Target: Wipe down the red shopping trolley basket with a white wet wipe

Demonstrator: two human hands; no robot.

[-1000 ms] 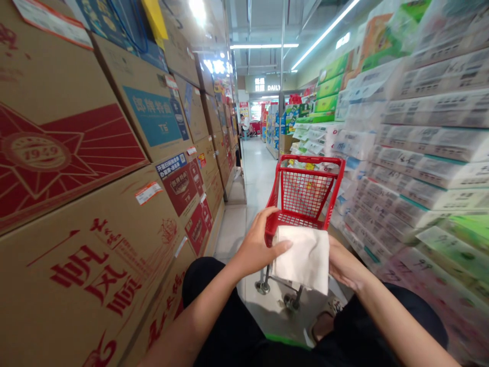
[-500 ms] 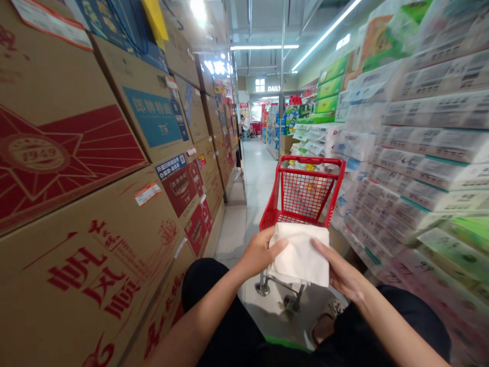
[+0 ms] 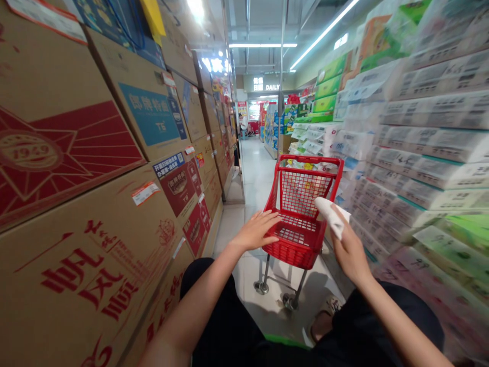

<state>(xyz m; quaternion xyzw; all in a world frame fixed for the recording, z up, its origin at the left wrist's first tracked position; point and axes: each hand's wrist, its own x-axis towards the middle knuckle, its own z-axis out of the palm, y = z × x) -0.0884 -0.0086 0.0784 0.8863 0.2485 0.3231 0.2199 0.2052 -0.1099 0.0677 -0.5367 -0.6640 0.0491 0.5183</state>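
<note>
A red plastic shopping cart [image 3: 296,255] stands in front of my knees, its basket open at the top. My left hand [image 3: 256,230] is over the cart's left side, fingers spread, with nothing in it; whether it touches the rim is unclear. On the right, my right hand [image 3: 347,247] grips a folded white cloth [image 3: 331,214], held at the cart's right side. The cloth's upper end sticks out past my fingers toward the basket.
Stacked cardboard boxes [image 3: 91,244] line the left side closely. Packs of tissue [image 3: 431,142] are piled high on the right. A tiled aisle floor [image 3: 255,168] runs ahead, with a seated person [image 3: 243,124] far off.
My left hand has let go of the white cloth and opened. My right hand has carried the cloth up and to the right, uncovering the cart's near part.
</note>
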